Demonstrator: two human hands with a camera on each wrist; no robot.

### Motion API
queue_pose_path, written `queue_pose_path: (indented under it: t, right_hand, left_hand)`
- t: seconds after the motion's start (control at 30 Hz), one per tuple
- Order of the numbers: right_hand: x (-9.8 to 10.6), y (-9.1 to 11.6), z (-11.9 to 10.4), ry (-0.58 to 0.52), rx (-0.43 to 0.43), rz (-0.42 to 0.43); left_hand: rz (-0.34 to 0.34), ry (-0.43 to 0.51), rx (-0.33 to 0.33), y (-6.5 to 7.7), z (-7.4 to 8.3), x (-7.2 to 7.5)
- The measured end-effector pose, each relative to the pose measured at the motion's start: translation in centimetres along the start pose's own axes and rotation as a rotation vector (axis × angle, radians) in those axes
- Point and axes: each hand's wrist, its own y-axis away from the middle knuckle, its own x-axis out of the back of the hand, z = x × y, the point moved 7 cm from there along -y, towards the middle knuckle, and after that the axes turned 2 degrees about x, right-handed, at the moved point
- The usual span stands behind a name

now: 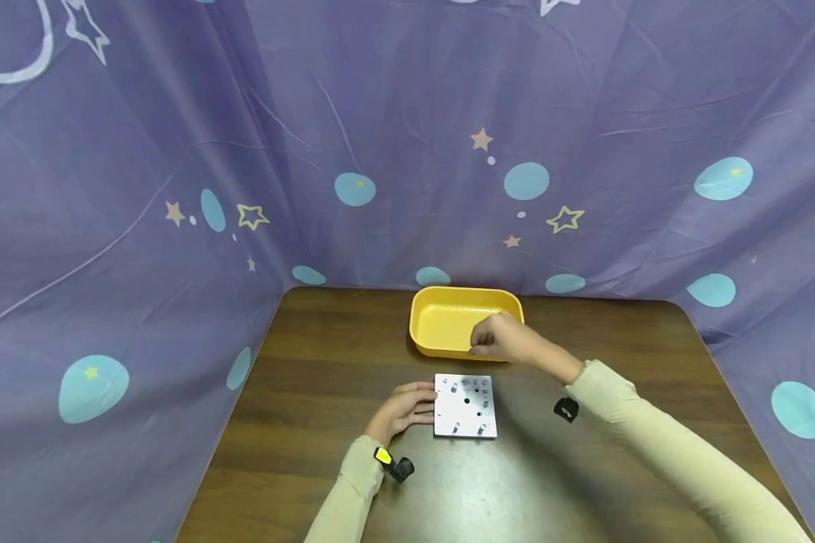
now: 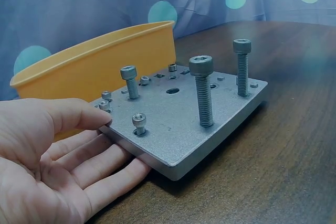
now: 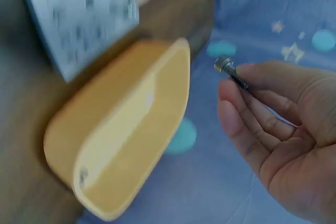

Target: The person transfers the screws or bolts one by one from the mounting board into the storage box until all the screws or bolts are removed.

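Observation:
My left hand (image 1: 404,409) holds the left edge of a square silver metal plate (image 1: 463,411), thumb at the top edge and fingers reaching beneath it. Several socket head screws stand upright in the plate's holes; in the left wrist view two tall ones (image 2: 205,98) rise along the near side, with a shorter one (image 2: 130,81) behind. Between thumb and fingertips, my right hand (image 1: 505,337) pinches a socket head screw (image 3: 231,70), its head pointing away from the palm. In the head view this hand overlaps the right part of a yellow tray (image 1: 417,343), and the screw is hidden.
Behind the plate the yellow tray stands near the back edge of the brown wooden table (image 1: 339,332). A small dark blurred piece (image 3: 83,176) lies inside it in the right wrist view. Purple patterned cloth (image 1: 394,226) hangs behind and beside the table.

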Motion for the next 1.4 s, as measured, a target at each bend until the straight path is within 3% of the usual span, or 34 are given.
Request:
queue_pose_path:
  t: [0.13, 0.3, 0.53, 0.77, 1.03, 1.2, 1.4]
  right_hand:
    - [2.1, -1.6, 2.8, 0.094, -0.037, 0.012]
    - [2.7, -3.1, 5.9, 0.168, -0.154, -0.042]
    - [1.2, -4.5, 10.2, 0.167, -0.345, -0.182]
    - [-1.8, -4.6, 14.1, 0.117, -0.490, -0.288]
    - [-4.1, -4.9, 15.6, 0.117, -0.512, -0.338]
    - [-4.1, -5.4, 15.6, 0.166, -0.510, -0.358]
    - [-3.6, -6.2, 15.8, 0.236, -0.520, -0.320]
  left_hand:
    - [-0.005, 0.004, 0.000, -0.3, -0.3, 0.1]
    - [-0.007, 0.011, -0.004, -0.2, -0.3, 0.0]
    - [-0.001, 0.019, -0.011, -0.2, -0.2, 0.2]
    - [-0.003, 0.012, -0.006, -0.2, -0.4, 0.1]
    - [0.007, 0.002, -0.008, -0.1, -0.4, 0.3]
    - [0.011, -0.004, -0.017, -0.1, -0.2, 0.3]
    - [0.016, -0.005, -0.011, -0.1, -0.2, 0.4]
